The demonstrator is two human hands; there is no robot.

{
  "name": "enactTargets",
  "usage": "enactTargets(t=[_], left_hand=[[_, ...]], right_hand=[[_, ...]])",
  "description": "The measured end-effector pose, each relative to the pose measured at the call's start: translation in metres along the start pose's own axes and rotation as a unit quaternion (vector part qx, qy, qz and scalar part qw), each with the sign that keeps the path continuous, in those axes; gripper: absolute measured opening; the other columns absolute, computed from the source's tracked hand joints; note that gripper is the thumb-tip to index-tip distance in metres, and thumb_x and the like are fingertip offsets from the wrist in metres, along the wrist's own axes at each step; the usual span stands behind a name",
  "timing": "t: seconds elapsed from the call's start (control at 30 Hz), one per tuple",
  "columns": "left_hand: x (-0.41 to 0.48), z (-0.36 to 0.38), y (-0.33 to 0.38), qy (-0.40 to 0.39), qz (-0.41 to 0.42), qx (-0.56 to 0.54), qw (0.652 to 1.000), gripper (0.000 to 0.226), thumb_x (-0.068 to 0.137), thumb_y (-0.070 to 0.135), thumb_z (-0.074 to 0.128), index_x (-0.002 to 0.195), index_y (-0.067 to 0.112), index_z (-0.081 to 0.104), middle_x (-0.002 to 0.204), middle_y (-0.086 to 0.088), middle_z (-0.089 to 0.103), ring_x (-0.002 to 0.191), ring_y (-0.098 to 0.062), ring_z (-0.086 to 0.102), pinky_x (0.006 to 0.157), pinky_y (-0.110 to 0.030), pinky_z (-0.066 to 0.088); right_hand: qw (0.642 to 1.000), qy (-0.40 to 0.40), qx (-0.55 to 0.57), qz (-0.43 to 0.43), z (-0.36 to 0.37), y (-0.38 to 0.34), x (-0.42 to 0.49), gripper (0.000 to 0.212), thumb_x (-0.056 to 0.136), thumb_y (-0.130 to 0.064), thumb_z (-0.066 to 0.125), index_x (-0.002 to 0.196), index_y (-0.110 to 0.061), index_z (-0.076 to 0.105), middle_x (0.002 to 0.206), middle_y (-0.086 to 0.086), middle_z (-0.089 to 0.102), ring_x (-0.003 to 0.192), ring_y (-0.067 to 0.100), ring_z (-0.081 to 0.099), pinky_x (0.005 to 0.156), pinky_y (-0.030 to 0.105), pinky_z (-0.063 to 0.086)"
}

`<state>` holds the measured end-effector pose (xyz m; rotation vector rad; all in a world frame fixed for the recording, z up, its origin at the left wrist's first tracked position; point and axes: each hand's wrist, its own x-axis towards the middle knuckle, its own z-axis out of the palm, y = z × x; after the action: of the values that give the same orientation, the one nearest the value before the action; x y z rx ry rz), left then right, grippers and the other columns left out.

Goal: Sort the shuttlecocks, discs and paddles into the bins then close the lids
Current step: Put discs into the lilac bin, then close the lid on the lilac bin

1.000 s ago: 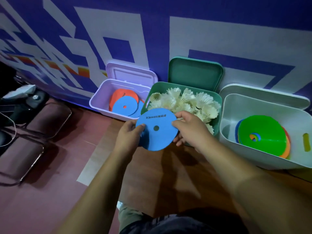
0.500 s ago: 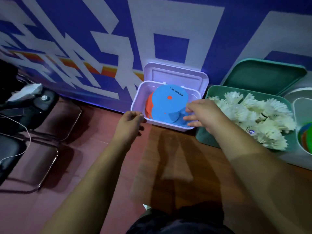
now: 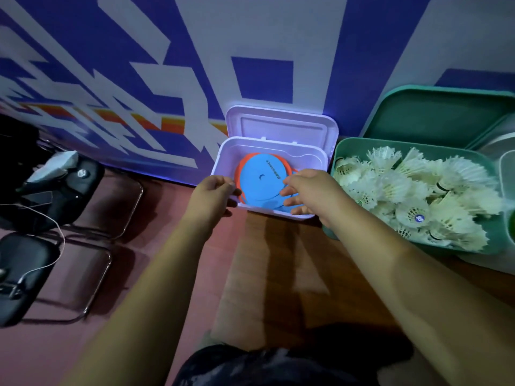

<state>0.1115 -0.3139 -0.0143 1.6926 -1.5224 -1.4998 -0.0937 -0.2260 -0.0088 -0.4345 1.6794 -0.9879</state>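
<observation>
The left hand (image 3: 216, 192) is gripping the lilac bin's (image 3: 268, 142) near corner while the right hand (image 3: 309, 190), fingers spreading empty, is leaving the blue disc (image 3: 260, 181) it carried lying inside on the orange discs (image 3: 239, 170), with the lid (image 3: 281, 126) awaiting closing.

A pale lilac plastic bin (image 3: 223, 158) holds flat round blue discs (image 3: 260, 181) over orange ones (image 3: 242, 165); white feathered shuttlecocks (image 3: 412, 196) fill a mint-green plastic bin (image 3: 493, 235); the wall (image 3: 111, 51) is purple-blue with white blocks.
</observation>
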Motion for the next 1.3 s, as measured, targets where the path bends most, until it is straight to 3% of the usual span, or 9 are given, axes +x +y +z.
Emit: enactTargets(t=[0.2, 0.33, 0.5, 0.67, 0.73, 0.87, 1.0, 1.13, 1.3], left_hand=[[0.042, -0.01, 0.0, 0.04, -0.001, 0.014, 0.999, 0.015, 0.099, 0.018, 0.06, 0.108, 0.016, 0.071, 0.1, -0.005, 0.078, 0.086, -0.022, 0.071, 0.069, -0.034, 0.054], [0.081, -0.019, -0.01, 0.076, -0.007, 0.007, 0.997, 0.013, 0.091, 0.017, 0.063, 0.097, 0.011, 0.073, 0.09, -0.01, 0.074, 0.079, -0.023, 0.064, 0.074, -0.037, 0.054], [0.12, -0.026, -0.023, 0.032, -0.004, 0.077, 0.997, 0.023, 0.083, 0.021, 0.057, 0.098, 0.011, 0.071, 0.09, -0.004, 0.073, 0.077, -0.02, 0.064, 0.064, -0.028, 0.048], [0.154, -0.039, -0.027, -0.011, -0.018, 0.151, 0.988, 0.027, 0.074, 0.024, 0.054, 0.085, 0.001, 0.062, 0.075, -0.02, 0.061, 0.071, -0.046, 0.051, 0.056, -0.038, 0.044], [0.158, -0.042, -0.024, -0.044, -0.022, 0.152, 0.987, 0.025, 0.07, 0.024, 0.05, 0.074, 0.0, 0.056, 0.065, -0.01, 0.052, 0.064, -0.03, 0.037, 0.057, -0.035, 0.038], [0.167, -0.049, -0.024, -0.075, -0.028, 0.128, 0.989, 0.036, 0.07, 0.026, 0.049, 0.087, 0.005, 0.072, 0.077, -0.018, 0.07, 0.066, -0.023, 0.051, 0.062, -0.038, 0.051], [0.168, -0.055, -0.025, -0.092, -0.062, 0.066, 0.992, 0.028, 0.072, 0.023, 0.047, 0.078, 0.008, 0.069, 0.066, -0.009, 0.062, 0.064, -0.023, 0.048, 0.062, -0.033, 0.047], [0.173, -0.057, -0.033, -0.1, -0.098, 0.01, 0.99, 0.031, 0.08, 0.026, 0.052, 0.091, 0.005, 0.072, 0.091, -0.024, 0.072, 0.073, -0.024, 0.06, 0.069, -0.038, 0.051], [0.181, -0.057, -0.029, -0.08, -0.175, -0.173, 0.966, 0.057, 0.102, 0.062, 0.05, 0.108, 0.009, 0.069, 0.098, -0.007, 0.077, 0.086, -0.027, 0.073, 0.082, -0.041, 0.059]], right_hand=[[0.999, 0.021, 0.037, 0.009, -0.004, -0.006, 0.017, 0.011, 0.101, -0.02, 0.062, 0.104, -0.012, 0.069, 0.087, 0.006, 0.077, 0.066, 0.022, 0.069, 0.06, 0.032, 0.055], [0.994, 0.059, 0.096, 0.006, -0.001, -0.023, 0.041, 0.016, 0.1, -0.018, 0.062, 0.11, -0.008, 0.07, 0.08, 0.005, 0.074, 0.06, 0.018, 0.064, 0.055, 0.027, 0.052], [0.98, 0.112, 0.164, 0.001, 0.01, -0.061, 0.087, 0.017, 0.099, -0.025, 0.066, 0.108, -0.013, 0.074, 0.076, -0.001, 0.077, 0.058, 0.012, 0.065, 0.058, 0.026, 0.053], [0.965, 0.111, 0.23, 0.052, 0.028, -0.09, 0.133, 0.019, 0.103, -0.038, 0.064, 0.105, -0.019, 0.067, 0.084, -0.004, 0.08, 0.067, 0.011, 0.068, 0.063, 0.027, 0.054], [0.961, 0.113, 0.248, 0.054, 0.035, -0.097, 0.145, 0.02, 0.103, -0.038, 0.063, 0.106, -0.018, 0.067, 0.086, -0.005, 0.08, 0.067, 0.01, 0.068, 0.062, 0.026, 0.054], [0.94, 0.142, 0.305, 0.06, 0.045, -0.101, 0.159, 0.016, 0.106, -0.029, 0.059, 0.097, -0.019, 0.066, 0.075, -0.009, 0.077, 0.065, 0.007, 0.064, 0.062, 0.024, 0.049], [0.93, 0.157, 0.328, 0.044, 0.053, -0.098, 0.16, 0.017, 0.105, -0.024, 0.059, 0.093, -0.016, 0.068, 0.075, -0.008, 0.078, 0.061, 0.005, 0.061, 0.06, 0.022, 0.048], [0.927, 0.154, 0.342, -0.017, 0.073, -0.098, 0.132, 0.013, 0.102, -0.025, 0.064, 0.103, -0.014, 0.071, 0.088, -0.003, 0.079, 0.06, 0.007, 0.06, 0.059, 0.023, 0.049], [0.937, 0.137, 0.32, -0.018, 0.105, -0.056, 0.082, 0.012, 0.104, -0.029, 0.064, 0.107, -0.017, 0.066, 0.088, 0.0, 0.076, 0.055, 0.01, 0.055, 0.053, 0.024, 0.043]])
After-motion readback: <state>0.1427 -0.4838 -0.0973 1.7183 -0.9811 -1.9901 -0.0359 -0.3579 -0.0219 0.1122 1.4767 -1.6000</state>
